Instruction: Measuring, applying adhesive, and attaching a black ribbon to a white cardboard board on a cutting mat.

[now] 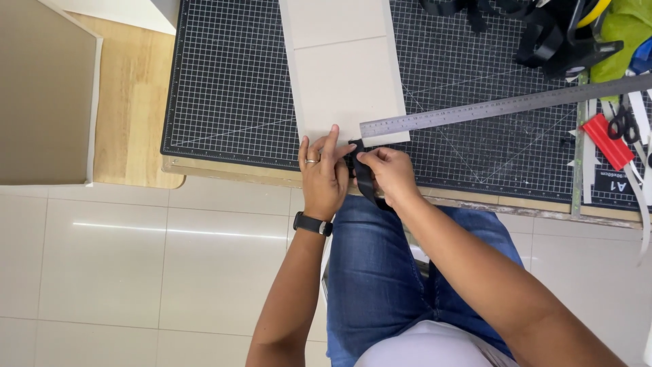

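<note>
Left hand (324, 178), ring on one finger and dark watch at the wrist, laid over the near edge of the pale beige rectangular card sheet (346, 75); fingers (331, 141) spread flat and released, pressing the sheet down, pinching nothing. Right hand (389, 175) just beside it, fingers clenched on the black woven strap (365, 178), held at the card's near corner, its loop hanging off the desk edge toward the blue jeans (380, 272). Card sheet lying on the dark gridded cutting mat (231, 81), which rests on the wooden desk (132, 102). Long steel ruler (502, 107) lying at a slant across the mat, its near end touching the card just above the hands. Red-handled utility cutter (606, 139) and black-handled scissors (621, 122) well apart at the right, near a heap of black straps and buckles (543, 34). Risks, as judged: strap end sitting skewed on the card if the left-hand pressure eases; loose loop dragging the strap off the edge by its own weight; ruler end nudged by the right knuckles and shifted off its line; card corner creased under a hard pinch.
</note>
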